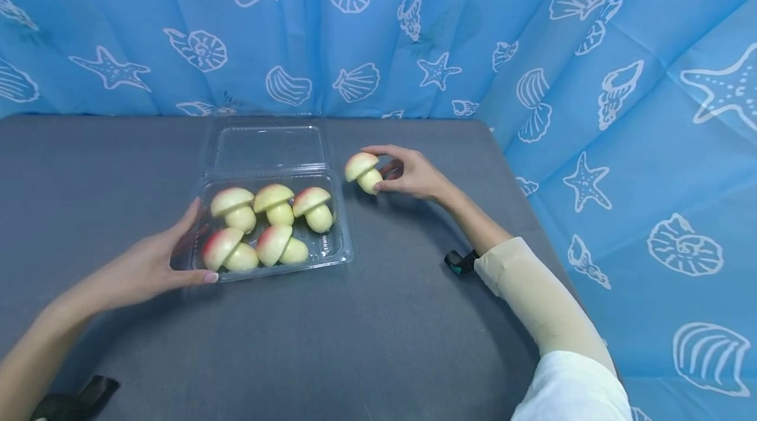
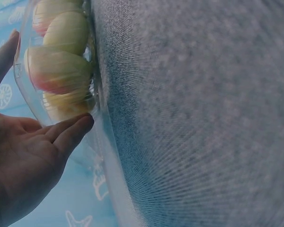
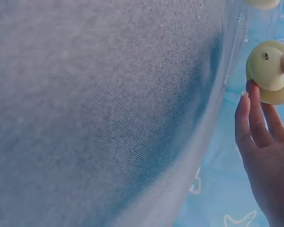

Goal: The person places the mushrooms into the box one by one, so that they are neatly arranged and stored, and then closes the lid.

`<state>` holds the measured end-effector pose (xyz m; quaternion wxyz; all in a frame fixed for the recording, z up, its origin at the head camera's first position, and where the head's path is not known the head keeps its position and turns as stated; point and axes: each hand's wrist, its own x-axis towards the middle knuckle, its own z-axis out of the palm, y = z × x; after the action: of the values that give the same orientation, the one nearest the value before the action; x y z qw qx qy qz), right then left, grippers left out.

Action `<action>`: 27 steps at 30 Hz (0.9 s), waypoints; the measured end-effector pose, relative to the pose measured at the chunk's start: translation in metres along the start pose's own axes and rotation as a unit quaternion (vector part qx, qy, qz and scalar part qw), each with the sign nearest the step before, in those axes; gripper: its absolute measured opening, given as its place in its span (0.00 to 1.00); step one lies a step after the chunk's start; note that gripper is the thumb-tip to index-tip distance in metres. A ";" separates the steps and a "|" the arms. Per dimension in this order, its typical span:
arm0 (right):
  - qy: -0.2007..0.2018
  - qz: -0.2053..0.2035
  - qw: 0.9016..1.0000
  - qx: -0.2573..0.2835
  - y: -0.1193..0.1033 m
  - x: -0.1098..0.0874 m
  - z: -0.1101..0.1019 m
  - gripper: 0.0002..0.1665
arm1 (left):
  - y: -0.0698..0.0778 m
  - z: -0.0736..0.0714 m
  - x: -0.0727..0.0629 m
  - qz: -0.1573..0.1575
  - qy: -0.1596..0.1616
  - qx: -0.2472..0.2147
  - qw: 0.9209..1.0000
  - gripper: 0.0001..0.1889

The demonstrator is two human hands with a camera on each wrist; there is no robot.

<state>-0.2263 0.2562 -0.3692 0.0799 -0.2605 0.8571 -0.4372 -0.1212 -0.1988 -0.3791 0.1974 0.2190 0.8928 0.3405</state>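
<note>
My right hand (image 1: 414, 173) pinches a pale yellow mushroom-shaped piece (image 1: 361, 168) with a reddish blush on its cap, to the right of a clear plastic container (image 1: 345, 253). In the right wrist view, the thumb and fingertips hold this mushroom-shaped piece (image 3: 267, 68), its round stem end with a small dark spot facing the camera. The container lies with its lid (image 1: 269, 145) folded back, and several like mushroom-shaped pieces (image 1: 275, 243) rest inside in two rows. My left hand (image 1: 144, 263) holds the container's left side, thumb at the near corner. Its fingers (image 2: 71, 135) lie against the wall.
A grey cloth-covered table (image 1: 355, 342) carries everything. A blue curtain (image 1: 390, 33) with white shells and starfish hangs behind the far edge and along the right side. Dark straps (image 1: 460, 262) show near both forearms.
</note>
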 end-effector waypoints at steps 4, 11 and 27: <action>-0.001 -0.012 1.000 -0.001 -0.004 -0.004 -0.001 0.42 | -0.001 0.000 0.000 0.000 0.001 0.002 1.000 0.66; -0.001 -0.021 1.000 0.012 -0.014 -0.009 0.002 0.44 | -0.001 0.001 -0.001 0.000 0.004 0.004 1.000 0.66; -0.011 -0.062 0.997 0.050 -0.034 -0.012 0.017 0.42 | 0.000 0.001 0.000 -0.005 0.001 0.008 1.000 0.66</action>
<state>-0.1971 0.2345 -0.3536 0.0747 -0.3130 0.8158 -0.4806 -0.1205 -0.1983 -0.3793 0.1969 0.2156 0.8969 0.3320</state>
